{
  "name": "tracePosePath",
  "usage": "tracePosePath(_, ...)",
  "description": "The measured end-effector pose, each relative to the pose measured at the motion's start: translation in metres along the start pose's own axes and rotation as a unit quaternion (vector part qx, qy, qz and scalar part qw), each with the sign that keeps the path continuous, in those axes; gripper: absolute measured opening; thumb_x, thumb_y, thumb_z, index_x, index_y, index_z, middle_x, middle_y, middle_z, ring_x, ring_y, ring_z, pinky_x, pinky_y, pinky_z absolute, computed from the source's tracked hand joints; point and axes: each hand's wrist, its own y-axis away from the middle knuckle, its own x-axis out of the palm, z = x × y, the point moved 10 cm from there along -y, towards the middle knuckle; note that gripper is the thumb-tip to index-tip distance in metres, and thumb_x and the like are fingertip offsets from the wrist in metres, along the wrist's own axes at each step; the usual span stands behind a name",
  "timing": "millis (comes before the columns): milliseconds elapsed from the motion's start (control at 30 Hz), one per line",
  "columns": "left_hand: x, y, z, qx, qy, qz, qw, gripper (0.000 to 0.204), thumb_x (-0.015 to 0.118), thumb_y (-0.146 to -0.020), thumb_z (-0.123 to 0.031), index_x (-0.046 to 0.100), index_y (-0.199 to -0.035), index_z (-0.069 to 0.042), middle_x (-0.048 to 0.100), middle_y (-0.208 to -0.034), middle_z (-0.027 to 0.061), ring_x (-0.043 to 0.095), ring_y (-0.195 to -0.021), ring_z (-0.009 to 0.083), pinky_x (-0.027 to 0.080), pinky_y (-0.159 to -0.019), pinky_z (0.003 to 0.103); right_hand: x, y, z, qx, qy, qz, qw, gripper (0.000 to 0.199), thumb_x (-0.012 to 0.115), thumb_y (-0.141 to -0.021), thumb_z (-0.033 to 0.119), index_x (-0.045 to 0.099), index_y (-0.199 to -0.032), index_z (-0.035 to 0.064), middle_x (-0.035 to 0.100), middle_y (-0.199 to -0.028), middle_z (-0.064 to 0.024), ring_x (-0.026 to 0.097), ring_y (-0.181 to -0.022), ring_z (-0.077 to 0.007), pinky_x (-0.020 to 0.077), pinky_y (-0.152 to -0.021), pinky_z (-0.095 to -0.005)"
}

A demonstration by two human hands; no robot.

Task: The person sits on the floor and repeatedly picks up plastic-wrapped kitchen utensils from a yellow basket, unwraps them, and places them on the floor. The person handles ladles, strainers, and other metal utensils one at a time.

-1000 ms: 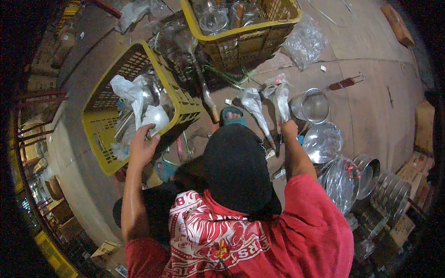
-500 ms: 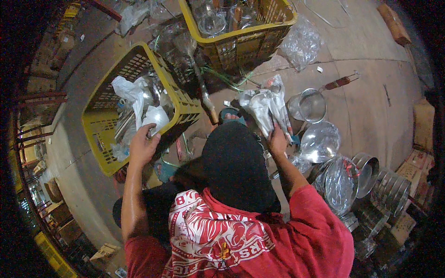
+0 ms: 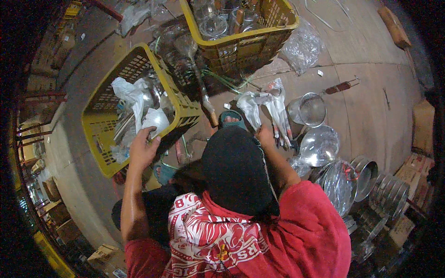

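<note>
Plastic-wrapped utensils (image 3: 271, 109) stayed gripped in my right hand (image 3: 265, 137); my left hand (image 3: 141, 150) closed on a wrapped bundle (image 3: 155, 121) at the yellow crate (image 3: 99, 111).

Dim, warm light — black fisheye corners, edges bent, steel glinting.

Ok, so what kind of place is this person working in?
Probably a storeroom or packing floor for metal kitchenware. Two yellow plastic lattice crates hold plastic-wrapped utensils, a round wire-mesh strainer lies on the bare floor, and stacked shiny steel bowls sit beside brown cardboard boxes.
</note>
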Motion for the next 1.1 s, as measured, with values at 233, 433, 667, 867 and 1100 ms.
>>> tracePosePath(233,-0.002,0.001,-0.002,0.003,-0.011,-0.009,1.000,0.038,0.068,-0.085,-0.025,0.063,-0.119,-0.008,0.064,-0.107,0.0161,0.062,-0.094,0.0312,0.049,-0.085,0.039,0.007,-0.006,0.008,-0.094,0.019,-0.050,0.994,0.039,0.059,-0.089,0.027,0.056,-0.120,0.0034,0.067,-0.100,-0.0270,0.064,-0.094,-0.0475,0.0506,-0.082,-0.0553)
tracePosePath(433,0.000,0.000,0.000,0.015,0.027,-0.004,1.000,0.040,0.069,-0.085,-0.025,0.062,-0.120,-0.007,0.064,-0.106,0.0147,0.062,-0.095,0.0319,0.049,-0.085,0.039,-0.041,0.007,-0.040,-0.177,-0.088,-0.287,0.937,0.026,0.055,-0.094,0.022,0.056,-0.103,-0.0019,0.062,-0.091,-0.0285,0.059,-0.085,-0.0467,0.0459,-0.075,-0.0506)
tracePosePath(667,-0.026,0.048,-0.020,-0.025,0.117,0.138,0.983,0.044,0.068,-0.088,-0.029,0.060,-0.122,-0.003,0.067,-0.111,0.0130,0.066,-0.095,0.0240,0.051,-0.083,0.035,-0.127,0.023,0.011,-0.179,0.110,-0.245,0.947,0.050,0.065,-0.089,0.031,0.056,-0.132,0.0083,0.058,-0.121,-0.0244,0.060,-0.107,-0.0423,0.0486,-0.092,-0.0486)
tracePosePath(867,0.007,0.202,-0.047,0.093,-0.019,0.334,0.938,0.050,0.063,-0.089,-0.044,0.062,-0.120,-0.004,0.066,-0.110,0.0179,0.065,-0.099,0.0357,0.052,-0.088,0.045,-0.222,0.204,0.120,-0.342,-0.315,-0.030,0.885,0.030,0.061,-0.097,0.020,0.061,-0.118,-0.0019,0.067,-0.102,-0.0076,0.062,-0.090,-0.0159,0.0511,-0.079,-0.0292)
tracePosePath(1100,-0.018,0.234,-0.049,0.106,0.187,0.199,0.956,0.029,0.062,-0.094,-0.029,0.062,-0.105,-0.002,0.066,-0.104,0.0144,0.064,-0.097,0.0334,0.050,-0.088,0.043,-0.181,0.368,0.215,-0.383,-0.259,0.107,0.880,0.026,0.063,-0.093,0.015,0.063,-0.115,0.0010,0.068,-0.097,-0.0084,0.063,-0.077,-0.0122,0.0523,-0.065,-0.0292)
